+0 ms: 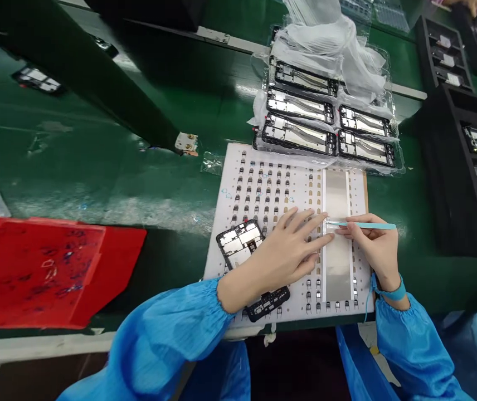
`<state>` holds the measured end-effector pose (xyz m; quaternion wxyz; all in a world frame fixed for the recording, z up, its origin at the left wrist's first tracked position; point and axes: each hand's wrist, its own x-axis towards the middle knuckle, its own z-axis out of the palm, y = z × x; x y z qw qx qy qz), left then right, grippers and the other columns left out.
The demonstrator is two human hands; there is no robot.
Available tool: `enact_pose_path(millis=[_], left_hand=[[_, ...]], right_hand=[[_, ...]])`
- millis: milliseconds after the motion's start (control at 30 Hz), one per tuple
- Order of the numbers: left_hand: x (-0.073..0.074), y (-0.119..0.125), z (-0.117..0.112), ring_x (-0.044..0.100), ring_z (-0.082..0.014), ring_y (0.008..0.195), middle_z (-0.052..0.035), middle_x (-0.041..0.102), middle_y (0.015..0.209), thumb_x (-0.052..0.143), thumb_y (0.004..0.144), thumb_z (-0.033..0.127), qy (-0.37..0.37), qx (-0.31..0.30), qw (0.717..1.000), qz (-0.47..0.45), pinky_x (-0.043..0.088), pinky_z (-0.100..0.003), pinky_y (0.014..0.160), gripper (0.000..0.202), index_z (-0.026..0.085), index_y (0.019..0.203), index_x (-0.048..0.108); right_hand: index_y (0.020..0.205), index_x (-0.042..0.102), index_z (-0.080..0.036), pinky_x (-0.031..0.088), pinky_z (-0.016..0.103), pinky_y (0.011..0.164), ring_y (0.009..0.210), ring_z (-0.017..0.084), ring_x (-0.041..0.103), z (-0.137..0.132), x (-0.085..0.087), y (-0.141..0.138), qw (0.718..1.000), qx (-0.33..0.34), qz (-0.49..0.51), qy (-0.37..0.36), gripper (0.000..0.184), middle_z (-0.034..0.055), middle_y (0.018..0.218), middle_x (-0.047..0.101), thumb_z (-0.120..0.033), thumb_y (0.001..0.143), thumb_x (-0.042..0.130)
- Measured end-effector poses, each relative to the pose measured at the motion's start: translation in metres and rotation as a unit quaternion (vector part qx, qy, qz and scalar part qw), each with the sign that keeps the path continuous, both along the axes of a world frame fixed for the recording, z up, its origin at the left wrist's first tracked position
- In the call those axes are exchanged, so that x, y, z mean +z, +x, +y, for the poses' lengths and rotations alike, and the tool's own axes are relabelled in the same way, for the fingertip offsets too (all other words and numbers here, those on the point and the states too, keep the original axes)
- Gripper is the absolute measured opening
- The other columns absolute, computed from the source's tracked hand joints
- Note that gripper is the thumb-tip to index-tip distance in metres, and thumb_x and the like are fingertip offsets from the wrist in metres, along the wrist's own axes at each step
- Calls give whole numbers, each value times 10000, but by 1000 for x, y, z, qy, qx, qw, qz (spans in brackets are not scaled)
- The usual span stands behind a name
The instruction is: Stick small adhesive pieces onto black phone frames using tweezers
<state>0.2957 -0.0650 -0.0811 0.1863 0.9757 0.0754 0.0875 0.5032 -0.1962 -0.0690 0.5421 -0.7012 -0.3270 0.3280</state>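
Observation:
In my right hand is a pair of light teal tweezers. Their tips point left, at the upper half of a silvery strip with white edges. My left hand is spread flat, its fingertips at the left edge of that strip. The strip lies on a white board set with rows of small dark metal parts. Under my left wrist, partly hidden, a phone frame lies tilted on the board. Whether the tweezers grip anything is too small to tell.
Beyond the board, clear plastic trays hold several phone frames and white sheets. A red bin stands left, black racks right. A dark green post slants across the upper left. A co-worker's hand shows far right.

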Motion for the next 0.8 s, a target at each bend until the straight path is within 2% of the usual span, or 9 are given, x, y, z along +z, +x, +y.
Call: enact_pose_path(millis=[467,667,733,800], left_hand=[[1,-2,-1,410,-414,1566,-130,377,1749,559,1071,240,-11,2,1000,-4,344,-706,1282,489,251,1559,582],[-2,2,-2,438,-418,1546,-138,416,1725,586,1059,241,-8,2,1000,-13,361,-711,1265,495,262,1554,588],[1,2,-3,428,-416,1561,-137,405,1732,573,1070,256,-13,2,1000,-11,356,-709,1272,496,265,1566,573],[7,-4,-2,383,-402,1601,-128,374,1752,568,1077,268,-30,5,999,-14,338,-692,1298,486,259,1563,572]], right_hand=[[999,836,-240,751,421,804,879,304,852,0,1,-2,1000,14,-13,5,197,61,916,846,-421,929,873],[956,829,-240,754,441,794,842,319,854,0,0,-1,1000,-19,2,-5,272,61,864,848,-480,865,921],[943,828,-241,754,431,772,816,317,853,-3,6,-2,1000,-21,8,-6,272,58,846,846,-478,858,931],[945,834,-247,754,414,742,791,311,852,-5,20,-7,1000,-8,5,-4,235,58,840,844,-453,876,925]])
